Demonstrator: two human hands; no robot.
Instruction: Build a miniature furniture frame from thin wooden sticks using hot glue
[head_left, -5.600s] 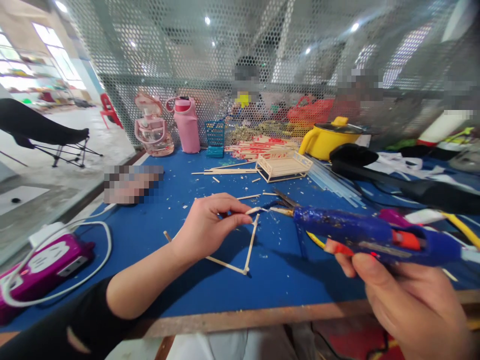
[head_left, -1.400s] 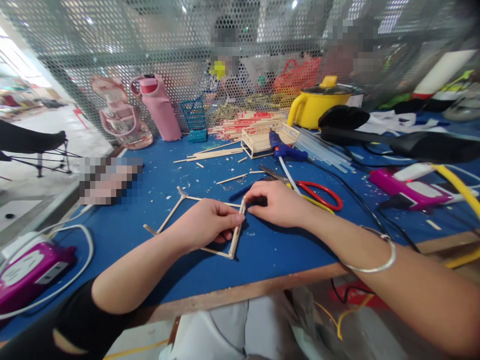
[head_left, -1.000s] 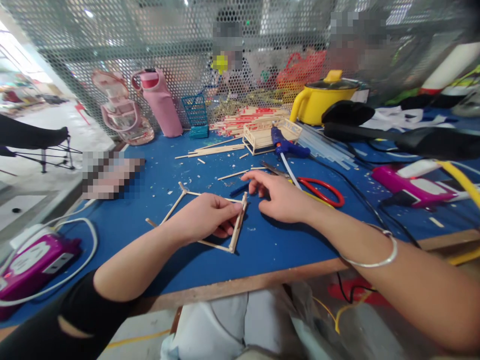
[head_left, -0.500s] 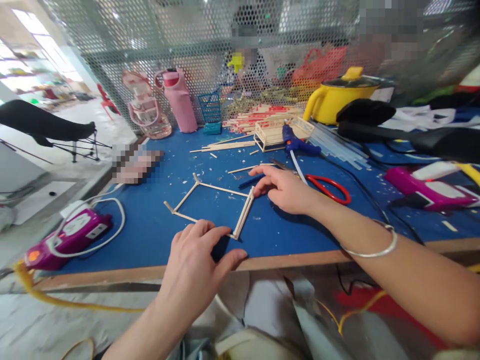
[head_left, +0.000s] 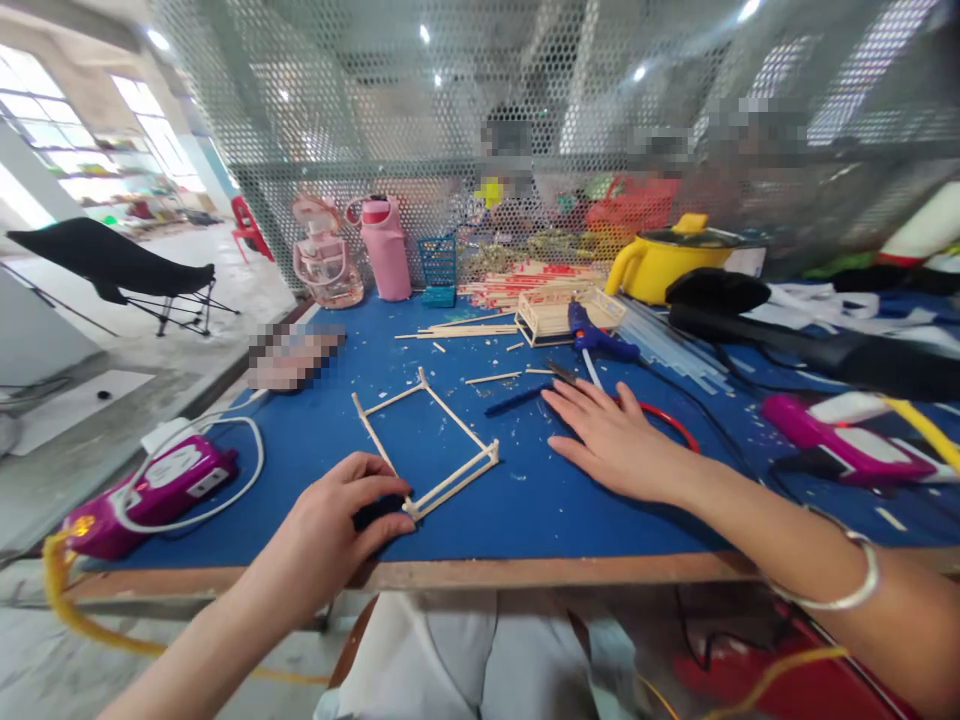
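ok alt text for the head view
A person's left hand is at the near corner of a stick frame on a blue table; the open right hand partly hides scissors. Behind are a glue gun and yellow pot.

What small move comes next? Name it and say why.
Probably have the right hand pick up the loose stick: that hand is spread nearby, and the stick frame has paired sticks along one side, while the opposite side shows only one.

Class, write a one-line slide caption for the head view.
Left hand at the near corner of a stick frame, right hand spread over the blue tabletop.
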